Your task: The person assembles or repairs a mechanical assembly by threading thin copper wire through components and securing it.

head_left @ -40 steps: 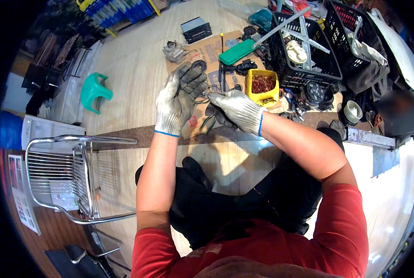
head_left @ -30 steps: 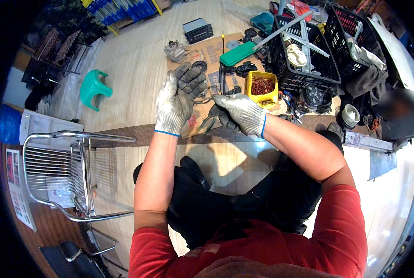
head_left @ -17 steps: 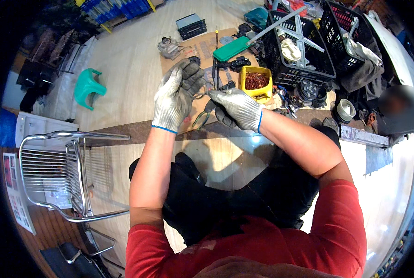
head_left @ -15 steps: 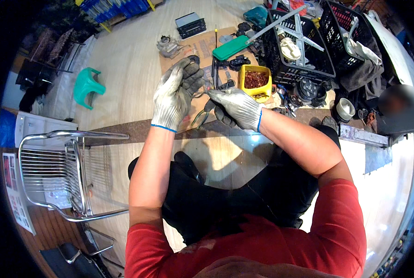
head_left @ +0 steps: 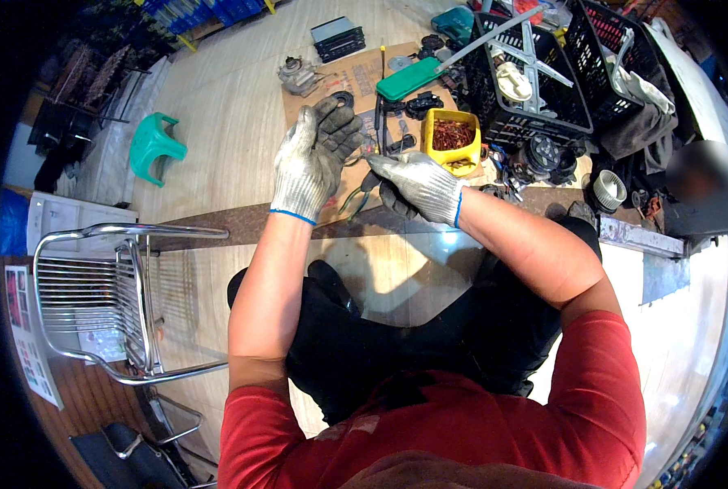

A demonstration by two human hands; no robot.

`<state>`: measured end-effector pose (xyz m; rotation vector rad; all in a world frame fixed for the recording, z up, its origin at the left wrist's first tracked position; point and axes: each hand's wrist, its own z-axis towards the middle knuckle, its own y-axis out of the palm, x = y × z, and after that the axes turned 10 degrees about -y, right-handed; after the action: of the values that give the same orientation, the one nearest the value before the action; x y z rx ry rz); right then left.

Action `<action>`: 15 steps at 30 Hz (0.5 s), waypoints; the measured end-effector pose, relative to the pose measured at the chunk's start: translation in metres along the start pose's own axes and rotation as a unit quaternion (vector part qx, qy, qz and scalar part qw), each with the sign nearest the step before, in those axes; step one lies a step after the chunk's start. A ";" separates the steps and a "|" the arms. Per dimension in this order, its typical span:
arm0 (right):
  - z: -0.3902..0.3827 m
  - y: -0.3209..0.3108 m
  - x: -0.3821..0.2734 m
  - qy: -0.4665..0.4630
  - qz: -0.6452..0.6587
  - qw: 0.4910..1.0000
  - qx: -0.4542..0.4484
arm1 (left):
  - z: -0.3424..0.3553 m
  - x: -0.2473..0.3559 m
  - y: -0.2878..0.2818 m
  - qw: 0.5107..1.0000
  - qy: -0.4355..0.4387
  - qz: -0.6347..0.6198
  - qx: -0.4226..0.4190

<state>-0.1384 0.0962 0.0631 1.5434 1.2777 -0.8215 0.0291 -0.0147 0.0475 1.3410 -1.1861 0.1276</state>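
My left hand (head_left: pixel 317 159), in a white knitted glove with a dark grey coating, is turned palm up with its fingers loosely stretched. Close beside it, my right hand (head_left: pixel 417 186) wears a matching glove. Its thumb and fingers are pinched together near my left fingertips; whatever is between them is too small to name. Just below the hands, pliers with green handles (head_left: pixel 352 202) lie on the flattened cardboard (head_left: pixel 289 191). To the right of them sits a yellow container (head_left: pixel 454 160) of reddish-brown scraps (head_left: pixel 452 134).
A green plastic lid-like piece (head_left: pixel 409 79), a metal motor-like part (head_left: pixel 299 76) and a black boxy unit (head_left: pixel 338 41) lie farther off. Black crates (head_left: pixel 535 126) stand at the right. A green stool (head_left: pixel 154 149) and a chrome chair (head_left: pixel 136 301) are at the left.
My left fingers have opened out a little from a more curled pose. The right hand keeps its pinch, almost in place. The whole view has shifted slightly.
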 end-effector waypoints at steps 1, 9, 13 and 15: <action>0.001 -0.001 0.003 -0.017 0.008 1.000 0.005 | 0.000 0.000 0.001 1.000 -0.003 -0.001 0.000; 0.003 0.000 0.004 -0.028 -0.010 1.000 0.001 | -0.006 0.003 0.004 1.000 0.007 0.016 0.005; 0.008 -0.007 0.013 -0.098 -0.133 0.986 -0.010 | -0.012 0.008 0.013 0.998 0.030 0.024 0.047; 0.010 -0.016 0.015 -0.329 -0.421 0.842 -0.077 | -0.016 0.014 0.018 0.998 0.040 0.019 0.044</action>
<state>-0.1496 0.0919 0.0419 0.4025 1.4085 -1.5822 0.0328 -0.0045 0.0732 1.3779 -1.1493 0.2622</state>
